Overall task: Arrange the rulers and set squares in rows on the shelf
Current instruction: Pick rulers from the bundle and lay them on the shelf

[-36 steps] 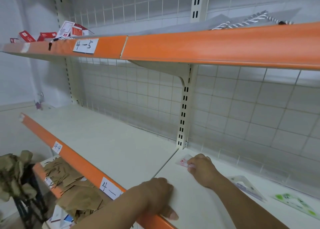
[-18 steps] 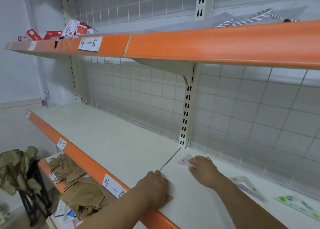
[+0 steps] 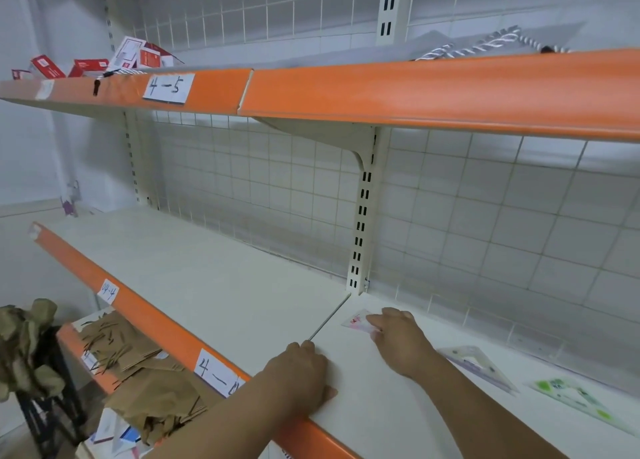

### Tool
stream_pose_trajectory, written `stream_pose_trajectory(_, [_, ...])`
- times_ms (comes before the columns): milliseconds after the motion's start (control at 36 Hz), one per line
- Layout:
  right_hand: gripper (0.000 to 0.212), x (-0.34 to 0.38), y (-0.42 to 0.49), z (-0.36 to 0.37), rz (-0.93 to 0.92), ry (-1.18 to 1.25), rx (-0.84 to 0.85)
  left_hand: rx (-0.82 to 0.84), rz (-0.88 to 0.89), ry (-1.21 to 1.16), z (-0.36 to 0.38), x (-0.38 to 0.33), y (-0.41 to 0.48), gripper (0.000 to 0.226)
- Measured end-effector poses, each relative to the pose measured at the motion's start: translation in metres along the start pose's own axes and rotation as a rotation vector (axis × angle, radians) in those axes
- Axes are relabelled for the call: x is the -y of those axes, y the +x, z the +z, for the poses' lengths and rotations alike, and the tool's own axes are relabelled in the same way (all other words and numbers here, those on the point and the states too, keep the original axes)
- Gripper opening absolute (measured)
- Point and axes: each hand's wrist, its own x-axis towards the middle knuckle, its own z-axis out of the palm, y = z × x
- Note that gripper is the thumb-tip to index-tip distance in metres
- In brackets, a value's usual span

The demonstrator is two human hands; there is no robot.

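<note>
Head view. Much of what matters sits low and right in the frame, partly covered or blurred. The right hand (image 3: 398, 337) lies palm down on the cream shelf (image 3: 214, 285) at lower centre, its fingers spread over one end of a clear set square with red print (image 3: 356, 321); only the tip of that piece shows past the fingertips, so its full shape cannot be made out, and whether the fingers pinch it or merely press on it cannot be told. The left hand (image 3: 301, 372) rests flat at the shelf's front edge, thumb hooked over the orange front strip (image 3: 138, 313), fingers together and holding nothing; it covers the end of the paper label reading "4-" (image 3: 216, 372). Right of the right forearm a second clear set square with purple print (image 3: 481, 365) lies flat, and further to the lower right a third with green print (image 3: 575, 394) lies flat and blurred, apart from it.

On the upper shelf, upper left of the frame, red and white boxes (image 3: 138, 56) lie jumbled, half hidden behind the orange edge and its "4-5" label (image 3: 168, 87). At upper right a twisted cord (image 3: 485, 44) shows just above that edge. On the shelf below, lower left, lie crumpled brown paper bags (image 3: 138, 365).
</note>
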Motion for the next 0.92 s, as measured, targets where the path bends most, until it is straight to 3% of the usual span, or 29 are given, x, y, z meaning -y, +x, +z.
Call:
stream_pose_trajectory(250, [0.031,-0.01,-0.054,-0.036,0.031,0.06,-0.031,-0.021,0.053,0.079,-0.007,-0.004,0.002,0.051])
stream_pose_trajectory(500, [0.03,-0.042,-0.125,-0.06,0.156,0.015,-0.043,-0.018,0.271,0.087,-0.006,-0.071,0.001,0.051])
stream_pose_trajectory(722, [0.015,-0.075,-0.197,-0.085,0.254,-0.052,0.011,0.024,0.351,0.098,-0.004,-0.1,0.003,0.056])
stream_pose_trajectory(806, [0.021,-0.081,-0.222,-0.09,0.273,-0.054,0.066,0.045,0.343,0.098,-0.004,-0.101,0.004,0.061])
stream_pose_trajectory(861, [0.003,-0.085,-0.234,-0.09,0.321,-0.066,0.104,0.054,0.341,0.104,-0.005,-0.104,0.004,0.064])
stream_pose_trajectory(917, [0.03,-0.088,-0.243,-0.09,0.362,-0.051,0.148,0.062,0.348,0.11,-0.006,-0.108,0.002,0.065])
